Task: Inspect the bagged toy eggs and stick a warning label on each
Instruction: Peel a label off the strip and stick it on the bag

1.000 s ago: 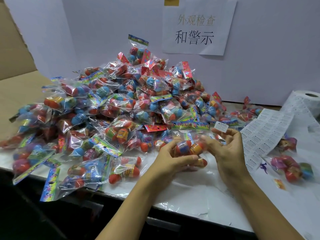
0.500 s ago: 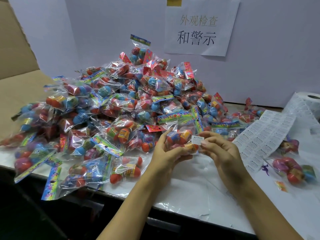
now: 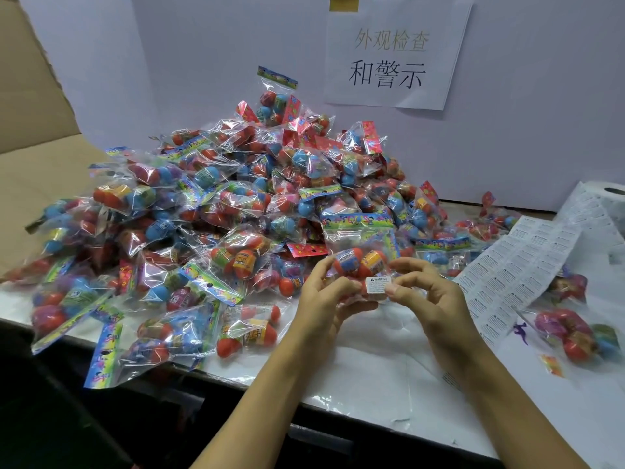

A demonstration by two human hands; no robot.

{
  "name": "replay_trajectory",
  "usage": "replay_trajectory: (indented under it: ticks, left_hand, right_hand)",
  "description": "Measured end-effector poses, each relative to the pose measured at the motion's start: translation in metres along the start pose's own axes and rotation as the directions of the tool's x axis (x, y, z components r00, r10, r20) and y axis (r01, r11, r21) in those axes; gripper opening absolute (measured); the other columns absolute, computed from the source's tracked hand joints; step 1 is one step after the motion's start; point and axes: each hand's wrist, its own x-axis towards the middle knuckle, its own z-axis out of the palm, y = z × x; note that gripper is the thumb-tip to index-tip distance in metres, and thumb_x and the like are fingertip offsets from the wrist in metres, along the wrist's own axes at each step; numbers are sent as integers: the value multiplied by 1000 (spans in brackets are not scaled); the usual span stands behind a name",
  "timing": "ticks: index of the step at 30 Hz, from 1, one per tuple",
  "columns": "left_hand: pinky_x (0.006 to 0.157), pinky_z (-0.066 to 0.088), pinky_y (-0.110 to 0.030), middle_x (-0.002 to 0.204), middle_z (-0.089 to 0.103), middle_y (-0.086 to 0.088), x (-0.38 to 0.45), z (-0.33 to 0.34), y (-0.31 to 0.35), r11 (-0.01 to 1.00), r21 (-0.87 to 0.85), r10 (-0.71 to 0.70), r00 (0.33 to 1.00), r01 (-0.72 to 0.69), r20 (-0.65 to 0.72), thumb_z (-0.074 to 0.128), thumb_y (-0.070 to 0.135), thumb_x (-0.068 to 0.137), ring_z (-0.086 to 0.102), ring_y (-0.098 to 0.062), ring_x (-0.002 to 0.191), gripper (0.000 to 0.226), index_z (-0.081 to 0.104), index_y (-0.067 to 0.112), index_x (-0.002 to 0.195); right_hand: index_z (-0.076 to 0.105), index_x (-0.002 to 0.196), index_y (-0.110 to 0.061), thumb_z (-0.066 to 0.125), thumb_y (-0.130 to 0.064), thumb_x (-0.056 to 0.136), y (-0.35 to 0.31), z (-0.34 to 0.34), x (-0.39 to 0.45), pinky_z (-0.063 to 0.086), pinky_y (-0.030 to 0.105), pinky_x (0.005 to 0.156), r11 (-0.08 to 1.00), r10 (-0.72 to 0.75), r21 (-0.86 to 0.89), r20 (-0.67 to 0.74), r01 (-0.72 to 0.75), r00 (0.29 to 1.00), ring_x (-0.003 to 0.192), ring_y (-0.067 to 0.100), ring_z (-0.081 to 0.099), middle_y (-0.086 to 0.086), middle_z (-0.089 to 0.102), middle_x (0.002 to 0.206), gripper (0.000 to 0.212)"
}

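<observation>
Above the desk [image 3: 372, 360], both hands hold one bag of toy eggs [image 3: 360, 247].
Left hand [image 3: 324, 299] grips the bag from below; right hand [image 3: 429, 292] pinches it where the warning label [image 3: 378, 285] sits, seemingly stuck on, before the heap of bags [image 3: 209, 211].

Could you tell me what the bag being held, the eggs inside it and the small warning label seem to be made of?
Bag: thin clear plastic film, glossy; it crinkles and throws glare.
Eggs: probably hard plastic, smooth, bright orange with printed bands.
Warning label: likely matte white paper sticker with black print, like the label strip on the right.
</observation>
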Motion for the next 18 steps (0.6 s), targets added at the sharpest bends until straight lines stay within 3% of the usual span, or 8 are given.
replay_trajectory:
  ticks: [3,18]
  left_hand:
    - [68,60,-34,95,74,-13,0,0,0,1000,-1,1,1000,-1,-10,61,5,70,72,-26,82,51,62,5,120]
    - [76,60,-35,106,75,-18,-3,-3,-3,999,45,29,999,-28,-31,74,3,75,75,-30,94,55,57,9,127]
  right_hand:
    - [72,73,1,74,1,85,0,-1,0,46,5,77,1000,8,-29,-4,-8,1000,100,-8,63,0,64,120,12]
    - [72,73,-1,75,1,85,-1,2,0,51,10,74,996,-25,-91,-19,23,1000,98,-6,64,0,63,117,12]
